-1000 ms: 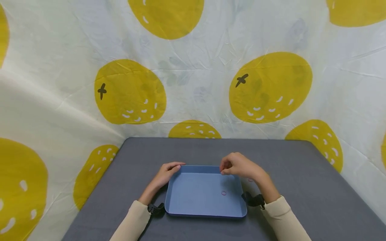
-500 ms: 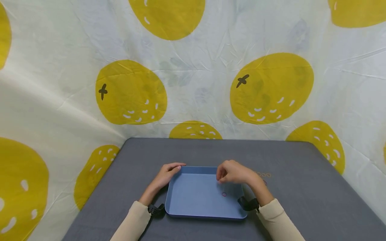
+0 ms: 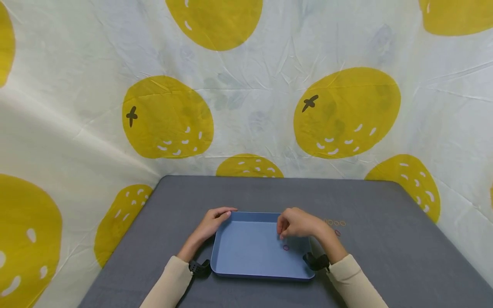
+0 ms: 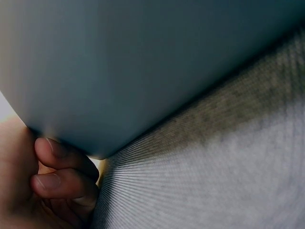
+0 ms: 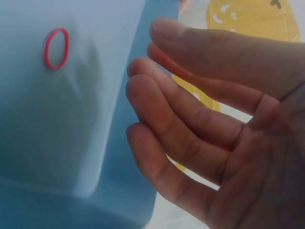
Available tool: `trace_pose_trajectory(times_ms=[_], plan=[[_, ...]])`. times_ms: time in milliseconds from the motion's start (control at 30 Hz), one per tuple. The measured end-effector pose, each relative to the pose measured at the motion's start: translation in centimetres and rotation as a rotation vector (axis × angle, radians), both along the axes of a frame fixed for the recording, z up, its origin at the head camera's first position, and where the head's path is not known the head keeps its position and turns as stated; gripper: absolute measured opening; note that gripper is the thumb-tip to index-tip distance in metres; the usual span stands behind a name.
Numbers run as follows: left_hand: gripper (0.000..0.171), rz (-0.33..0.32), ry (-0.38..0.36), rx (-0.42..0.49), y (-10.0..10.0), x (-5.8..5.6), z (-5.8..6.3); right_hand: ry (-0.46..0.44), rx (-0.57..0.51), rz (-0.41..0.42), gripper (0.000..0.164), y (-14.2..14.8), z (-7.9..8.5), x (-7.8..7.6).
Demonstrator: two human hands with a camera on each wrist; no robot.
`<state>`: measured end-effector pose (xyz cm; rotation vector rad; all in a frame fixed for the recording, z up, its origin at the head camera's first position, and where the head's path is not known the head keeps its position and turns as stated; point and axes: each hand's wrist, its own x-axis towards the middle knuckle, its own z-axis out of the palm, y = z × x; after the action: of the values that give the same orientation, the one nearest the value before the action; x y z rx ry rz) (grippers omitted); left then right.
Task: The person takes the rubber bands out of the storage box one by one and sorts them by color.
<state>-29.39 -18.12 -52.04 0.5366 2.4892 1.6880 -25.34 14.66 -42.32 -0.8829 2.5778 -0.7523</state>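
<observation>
A shallow blue tray (image 3: 254,248) lies on the grey table. My left hand (image 3: 211,223) holds its far left corner, the thumb at the rim; in the left wrist view, curled fingers (image 4: 64,171) lie against the outer wall. Inside the tray, right of its middle, is a thin red rubber band (image 3: 286,247), also seen as a red loop (image 5: 56,48) in the right wrist view. My right hand (image 3: 296,223) hovers just above and behind that band, apart from it. Its fingers bend loosely towards the thumb, and nothing shows between them.
On the table right of the tray, a row of several yellow-orange rubber bands (image 3: 337,223) lies partly behind the right wrist. Another red band (image 3: 337,233) is close in front of them. A white curtain (image 3: 250,111) with yellow fruit prints hangs behind the table (image 3: 385,239).
My right hand has moved left and lower over the tray, uncovering the orange bands on the right. The left hand and tray have stayed in place.
</observation>
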Motion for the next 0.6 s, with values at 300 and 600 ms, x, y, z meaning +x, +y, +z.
trace_pose_trajectory(times_ms=[300, 600], plan=[[0.033, -0.014, 0.005, -0.016, -0.15, -0.20, -0.24, -0.005, -0.005, 0.009, 0.011, -0.23, -0.09, 0.09], [0.033, -0.017, 0.003, -0.038, -0.32, -0.19, -0.25, 0.012, 0.011, 0.024, 0.012, -0.51, -0.53, 0.11]])
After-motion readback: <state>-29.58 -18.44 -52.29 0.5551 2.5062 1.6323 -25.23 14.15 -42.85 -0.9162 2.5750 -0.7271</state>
